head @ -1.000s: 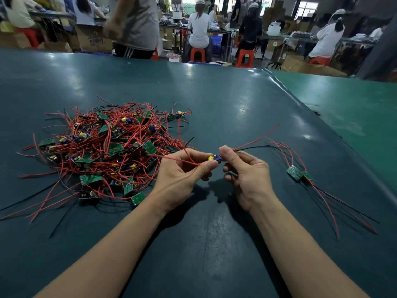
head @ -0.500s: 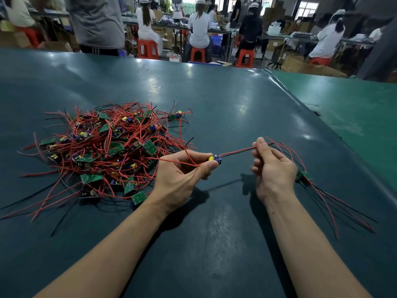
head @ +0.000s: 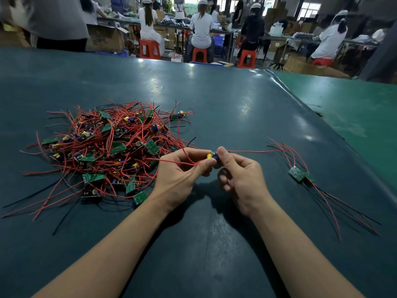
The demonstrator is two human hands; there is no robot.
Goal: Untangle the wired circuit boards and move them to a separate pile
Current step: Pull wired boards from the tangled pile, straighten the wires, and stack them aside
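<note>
A tangled heap of small green circuit boards [head: 111, 149] with red and black wires lies on the left of the dark green table [head: 214, 100]. My left hand [head: 182, 175] and my right hand [head: 240, 175] meet in the middle, both pinching one small board with a yellow and a blue part [head: 212, 156]. One red wire [head: 253, 151] runs from it straight to the right. Another red wire trails left toward the heap. On the right lies a small separate pile of boards [head: 299, 174], their wires fanned out toward the near right.
The table's right edge [head: 322, 125] curves away beside a lighter green table [head: 354, 108]. Beyond the far edge, several people sit on red stools [head: 150, 49] at benches, and a person stands at the far left [head: 58, 22]. Cardboard boxes stand around.
My right hand slid right along the red wire, then came back left and now pinches the board next to my left hand. The person at the far left moved further left.
</note>
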